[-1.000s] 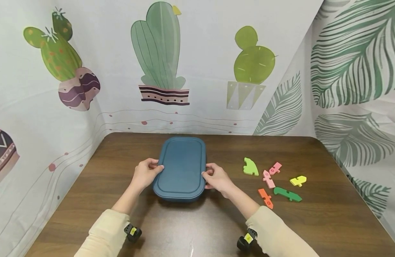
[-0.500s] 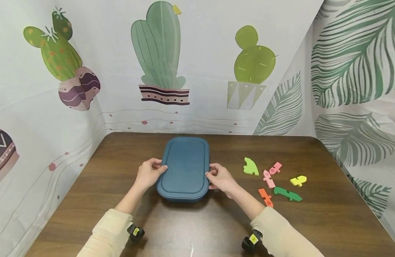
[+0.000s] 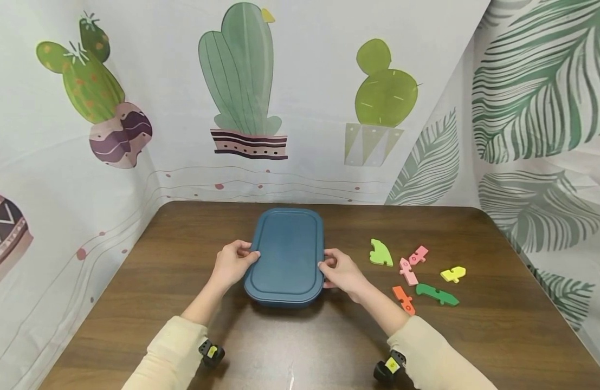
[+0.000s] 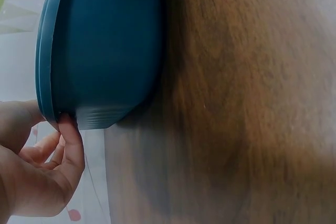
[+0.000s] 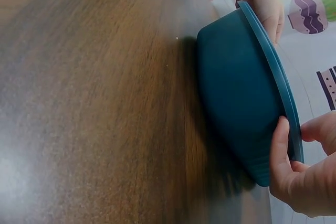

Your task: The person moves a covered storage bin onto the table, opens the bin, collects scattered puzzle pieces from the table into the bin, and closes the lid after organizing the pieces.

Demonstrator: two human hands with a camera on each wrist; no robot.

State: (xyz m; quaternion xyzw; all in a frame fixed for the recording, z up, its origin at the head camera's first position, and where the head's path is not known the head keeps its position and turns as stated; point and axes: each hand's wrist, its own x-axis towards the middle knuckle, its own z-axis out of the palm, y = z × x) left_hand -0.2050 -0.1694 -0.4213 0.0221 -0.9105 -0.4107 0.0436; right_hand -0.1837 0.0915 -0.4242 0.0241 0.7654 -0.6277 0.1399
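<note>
Dark teal rectangular plastic box w/ rounded corners and a matching lid [image 3: 287, 254] sits on the brown wooden table [image 3: 148, 281], roughly mid-table, a bit nearer the back edge than the front. Left hand [image 3: 231, 264] grips the box's left rim – thumb on the lid edge, fingers curled under the lip; right hand [image 3: 342, 271] does the same on the right rim, thumb [image 5: 281, 145] against the box wall, fingers hooked over the lid edge. Box base looks to be touching the tabletop in both wrist views. Toward the right edge, well apart from the box – a loose cluster of flat foam puzzle pieces [image 3: 414, 273]: light green, two pink, yellow, orange, dark green. Cream sleeves [image 3: 168, 357] on both arms.
</note>
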